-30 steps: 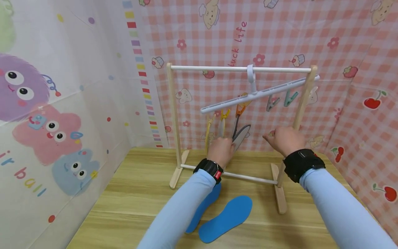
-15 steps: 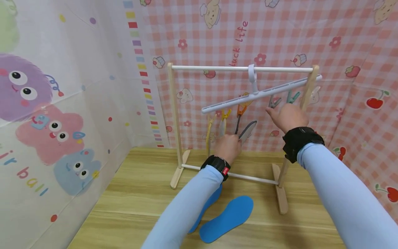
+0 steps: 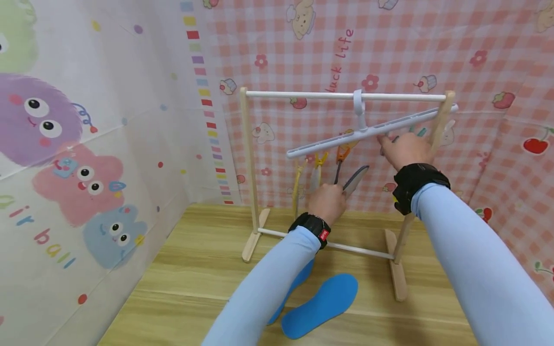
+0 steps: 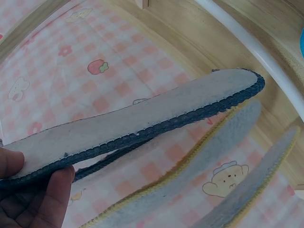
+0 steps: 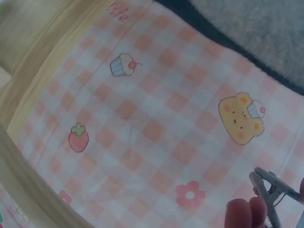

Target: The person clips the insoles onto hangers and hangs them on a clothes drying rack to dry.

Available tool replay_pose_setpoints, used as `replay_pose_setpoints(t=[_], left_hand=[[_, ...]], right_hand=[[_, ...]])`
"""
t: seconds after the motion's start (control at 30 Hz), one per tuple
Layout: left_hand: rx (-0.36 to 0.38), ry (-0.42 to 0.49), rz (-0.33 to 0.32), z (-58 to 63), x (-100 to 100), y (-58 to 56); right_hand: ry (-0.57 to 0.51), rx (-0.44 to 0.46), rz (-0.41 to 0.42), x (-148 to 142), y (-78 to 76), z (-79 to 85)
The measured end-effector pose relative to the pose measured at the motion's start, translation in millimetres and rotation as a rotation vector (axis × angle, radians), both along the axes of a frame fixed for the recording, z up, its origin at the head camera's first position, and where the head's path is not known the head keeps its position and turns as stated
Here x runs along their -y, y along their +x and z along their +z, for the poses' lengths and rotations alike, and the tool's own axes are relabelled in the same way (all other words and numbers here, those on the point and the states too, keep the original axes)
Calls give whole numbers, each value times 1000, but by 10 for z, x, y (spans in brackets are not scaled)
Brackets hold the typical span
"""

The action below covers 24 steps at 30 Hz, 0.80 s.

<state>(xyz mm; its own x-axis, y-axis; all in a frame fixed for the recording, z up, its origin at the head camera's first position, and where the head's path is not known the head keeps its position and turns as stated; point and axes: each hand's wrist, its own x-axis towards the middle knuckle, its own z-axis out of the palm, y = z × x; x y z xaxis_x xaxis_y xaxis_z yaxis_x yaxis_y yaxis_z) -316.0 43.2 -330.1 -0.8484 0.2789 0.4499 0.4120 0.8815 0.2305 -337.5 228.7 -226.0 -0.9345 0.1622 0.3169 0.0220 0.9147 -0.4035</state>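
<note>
My left hand (image 3: 327, 202) pinches a grey insole (image 4: 137, 116) with a dark blue stitched edge, seen tilted in the left wrist view. My right hand (image 3: 409, 151) is up under the right half of a white hanger (image 3: 322, 145), its fingers on a grey clothespin (image 5: 273, 190). A green clothespin (image 3: 421, 132) sits just beyond that hand, partly hidden. An orange clothespin (image 3: 343, 154) holds another dark-edged insole (image 3: 337, 173). Left of it, yellow-edged insoles (image 4: 209, 156) hang, one from a yellow clothespin (image 3: 321, 158). The hanger slopes down to the left.
The hanger hooks on the white top bar (image 3: 298, 95) of a wooden stand (image 3: 251, 163). A lower white bar (image 3: 363, 250) crosses near the table (image 3: 173, 288). Two blue insoles (image 3: 322, 307) lie in front. Patterned cloth (image 3: 281, 57) stands behind and beside.
My right hand has risen from beside the stand's right post to the grey clothespin. The left hand has carried its insole slightly up and to the right.
</note>
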Motion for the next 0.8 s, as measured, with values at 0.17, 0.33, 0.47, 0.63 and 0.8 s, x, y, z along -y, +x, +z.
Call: replay_pose_setpoints(t=[0.17, 0.33, 0.47, 0.63, 0.8], left_hand=[[7, 48, -12, -6, -35, -10], [-33, 61, 12, -1, -21, -3], [-88, 37, 24, -26, -15, -13], [-153, -16, 73, -74, -13, -40], [-162, -2, 129, -95, 23, -64]], right_hand=[[51, -33, -26, 4, 6, -11], [50, -77, 11, 132, -6, -55], [-4, -88, 21, 254, 3, -88], [-17, -80, 7, 395, 1, -85], [-18, -104, 21, 507, 10, -57]])
